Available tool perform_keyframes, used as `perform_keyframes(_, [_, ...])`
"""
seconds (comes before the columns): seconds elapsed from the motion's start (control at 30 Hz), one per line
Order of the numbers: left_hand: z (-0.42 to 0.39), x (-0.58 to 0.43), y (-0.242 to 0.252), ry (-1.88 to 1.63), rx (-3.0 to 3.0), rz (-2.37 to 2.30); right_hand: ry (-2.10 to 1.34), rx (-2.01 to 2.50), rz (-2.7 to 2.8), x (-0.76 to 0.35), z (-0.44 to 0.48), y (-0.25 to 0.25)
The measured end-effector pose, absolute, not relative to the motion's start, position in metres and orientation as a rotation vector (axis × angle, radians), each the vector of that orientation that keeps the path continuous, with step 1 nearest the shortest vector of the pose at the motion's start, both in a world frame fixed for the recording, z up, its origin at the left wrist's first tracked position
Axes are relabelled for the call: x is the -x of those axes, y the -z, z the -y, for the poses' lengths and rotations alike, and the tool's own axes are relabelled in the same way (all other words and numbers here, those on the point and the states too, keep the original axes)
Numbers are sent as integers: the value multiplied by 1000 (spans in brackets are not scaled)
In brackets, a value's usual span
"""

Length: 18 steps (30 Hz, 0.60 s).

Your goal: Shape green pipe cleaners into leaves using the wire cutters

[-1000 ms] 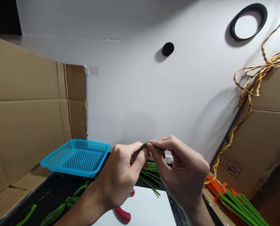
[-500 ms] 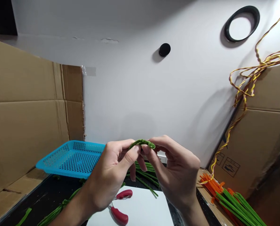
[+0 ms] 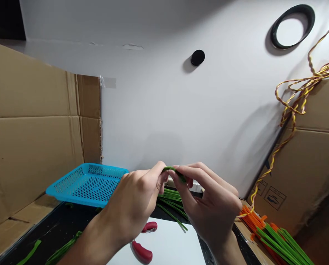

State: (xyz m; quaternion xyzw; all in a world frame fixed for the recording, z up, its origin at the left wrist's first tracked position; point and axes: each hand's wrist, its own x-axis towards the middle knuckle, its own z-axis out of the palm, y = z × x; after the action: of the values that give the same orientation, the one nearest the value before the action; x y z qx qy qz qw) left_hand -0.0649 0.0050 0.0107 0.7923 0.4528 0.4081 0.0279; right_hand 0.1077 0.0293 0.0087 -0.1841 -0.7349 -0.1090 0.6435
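Note:
My left hand and my right hand are raised close together in front of the wall. Between their fingertips a short, fuzzy green pipe cleaner is pinched from both sides, slightly arched. Most of it is hidden by the fingers. Beneath the hands lies a white board, on which a red-handled cutting tool rests with its head covered by my left arm. Behind the board, a bundle of long green pipe cleaners lies partly behind the hands.
A blue perforated basket stands at left. Loose green pieces lie on the black table below it. At right are orange stems and green stems. Cardboard flanks the left side; twisted yellow wire hangs at right.
My left hand has turned over so its back faces the camera, its fingers now covering more of the pipe cleaner. The view has shifted slightly. Both hands remain together.

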Motion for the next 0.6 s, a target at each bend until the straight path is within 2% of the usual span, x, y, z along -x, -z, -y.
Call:
perform_keyframes(0.17, [-11, 63, -9, -1572, -2460, -1270, 346, 428, 1617, -105, -30, -9])
perform_keyframes(0.37, [-12, 63, -3, -1720, -2468, -1136, 294, 385, 1601, -104, -30, -8])
perform_keyframes(0.47, [-8, 61, -5, -1669, -2257, -1041, 345, 414, 1546, -105, -32, -8])
perform_keyframes(0.6, [0, 61, -21, -1429, -1717, -740, 326, 437, 1455, -107, -33, -8])
